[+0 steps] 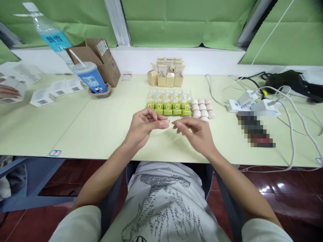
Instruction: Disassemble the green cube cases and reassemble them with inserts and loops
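Both hands hover over the near part of the table, fingertips a small gap apart. My left hand (145,127) has its thumb and index finger pressed together; anything between them is too small to make out. My right hand (195,132) has curled fingers with the thumb close to the index finger, and its grip is unclear. Just beyond them stand rows of small green containers (168,111) with clear tops. Pale pink rounded pieces (202,107) sit in rows to their right. Farther back are several small open cardboard boxes (170,80).
A blue cup (92,80), a tilted bottle (54,37) and a brown carton (108,64) stand at the left. White boxes (42,96) and another person's hand (8,90) are farther left. Cables, a power strip (236,106) and a pixelated object (256,130) lie right.
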Demonstrator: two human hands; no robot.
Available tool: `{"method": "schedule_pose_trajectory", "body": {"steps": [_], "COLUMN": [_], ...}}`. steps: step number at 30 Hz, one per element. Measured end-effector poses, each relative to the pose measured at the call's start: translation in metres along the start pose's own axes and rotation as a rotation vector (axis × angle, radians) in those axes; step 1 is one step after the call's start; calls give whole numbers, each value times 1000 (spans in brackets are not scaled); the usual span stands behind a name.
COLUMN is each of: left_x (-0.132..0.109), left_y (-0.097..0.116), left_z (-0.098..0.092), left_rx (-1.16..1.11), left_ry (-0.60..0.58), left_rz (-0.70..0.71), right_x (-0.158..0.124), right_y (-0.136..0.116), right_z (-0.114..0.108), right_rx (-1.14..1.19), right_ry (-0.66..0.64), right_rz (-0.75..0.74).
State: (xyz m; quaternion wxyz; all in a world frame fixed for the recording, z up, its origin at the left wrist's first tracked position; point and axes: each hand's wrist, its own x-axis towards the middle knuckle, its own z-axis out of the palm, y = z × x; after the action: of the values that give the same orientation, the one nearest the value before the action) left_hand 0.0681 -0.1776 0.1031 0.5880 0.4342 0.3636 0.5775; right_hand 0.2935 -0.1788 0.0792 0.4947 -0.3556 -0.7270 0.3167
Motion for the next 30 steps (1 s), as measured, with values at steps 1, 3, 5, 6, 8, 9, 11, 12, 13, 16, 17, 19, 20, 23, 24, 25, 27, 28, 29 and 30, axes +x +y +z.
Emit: {"method": "schedule_pose_trajectory", "body": {"steps": [1, 3, 5, 6, 8, 9, 11, 12, 13, 16, 17, 19, 20, 23, 24, 25, 27, 28, 29, 30], "left_x": [-10, -34, -58, -70, -88, -95, -101, -102, -101, -92, -89, -83, -81, -75, -73, -71, -67, -64, -62, -59], "left_y": [-4, -13, -24, -29, -40, -44, -52, -54, -55, -57, -57, -57, -57, -58, -58, -58, -59, -59, -59, -60], "left_z": [1, -1, -5, -6, -9, -9, -9, -9, -9, -10, -11, -12, -11, -9, -7, -6, -2, -1, 1, 2], "left_rx": [-5, 12, 61, 94, 140, 157, 182, 193, 202, 220, 224, 237, 243, 262, 266, 268, 280, 291, 309, 332], "left_ry": [1, -14, -13, -14, -33, -44, -69, -83, -94, -102, -92, -71, -65, -79, -85, -90, -97, -104, -117, -139], "left_rz": [-14, -30, -20, -6, 25, 38, 58, 66, 75, 95, 101, 112, 118, 134, 150, 176, 249, 290, 326, 360], "right_x": [-10, -28, -45, -53, -69, -75, -84, -86, -87, -81, -78, -73, -70, -65, -64, -62, -59, -57, -55, -52], "right_y": [-12, -27, -31, -30, -25, -21, -15, -12, -10, -5, -4, -2, -1, 0, 0, 0, 2, 3, 5, 7], "right_z": [8, 17, 20, 20, 19, 18, 17, 17, 17, 15, 14, 12, 12, 11, 11, 12, 14, 15, 15, 15], "right_rx": [97, 178, 205, 218, 248, 257, 261, 260, 255, 198, 166, 106, 87, 56, 45, 35, 21, 18, 15, 8], "right_ry": [-44, -87, -141, -179, -243, -254, -248, -245, -254, -337, -347, -324, -299, -227, -204, -173, -86, -33, 20, 67], "right_rz": [44, 112, 162, 184, 212, 216, 214, 214, 213, 184, 158, 104, 81, 17, -5, -27, -47, -32, 3, 51]}}
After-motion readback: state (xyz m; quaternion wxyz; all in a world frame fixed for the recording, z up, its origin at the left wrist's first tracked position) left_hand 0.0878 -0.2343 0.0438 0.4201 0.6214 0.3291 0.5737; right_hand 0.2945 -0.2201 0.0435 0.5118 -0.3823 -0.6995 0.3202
